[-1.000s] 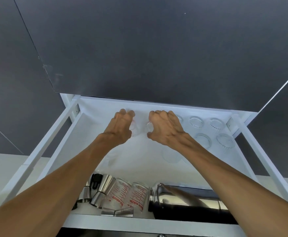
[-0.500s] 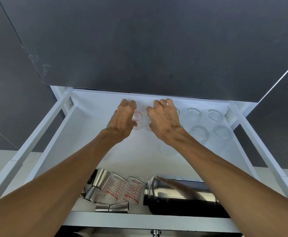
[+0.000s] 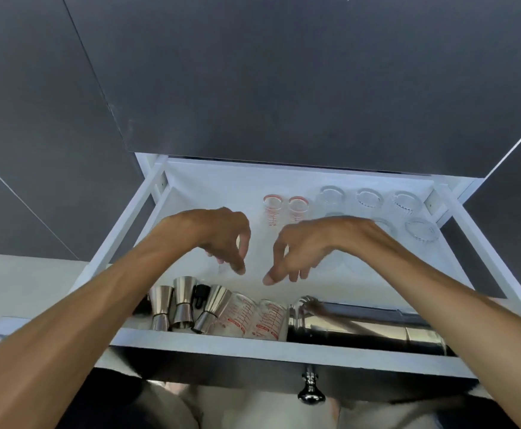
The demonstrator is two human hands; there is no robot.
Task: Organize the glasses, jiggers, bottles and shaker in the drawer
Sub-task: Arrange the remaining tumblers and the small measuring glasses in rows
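The white drawer (image 3: 268, 343) is pulled out below me. Two small red-marked measuring glasses (image 3: 273, 209) (image 3: 298, 208) stand upright at its back, left of several clear ribbed glasses (image 3: 367, 199). My left hand (image 3: 222, 239) and my right hand (image 3: 302, 246) hover over the drawer's middle, fingers hanging down and apart, holding nothing. Below them at the front lie three steel jiggers (image 3: 184, 305), two more red-marked measuring glasses (image 3: 254, 315) on their sides, and a steel shaker (image 3: 361, 325) on its side.
Dark cabinet fronts (image 3: 284, 82) rise behind the drawer. A small black object (image 3: 201, 294) lies between the jiggers. A metal knob (image 3: 311, 388) sticks out under the drawer's front edge. White drawer rails (image 3: 119, 230) run along both sides.
Both hands let go of the two small measuring glasses at the back and drew toward me to the drawer's middle. Those glasses now stand alone in the back row.
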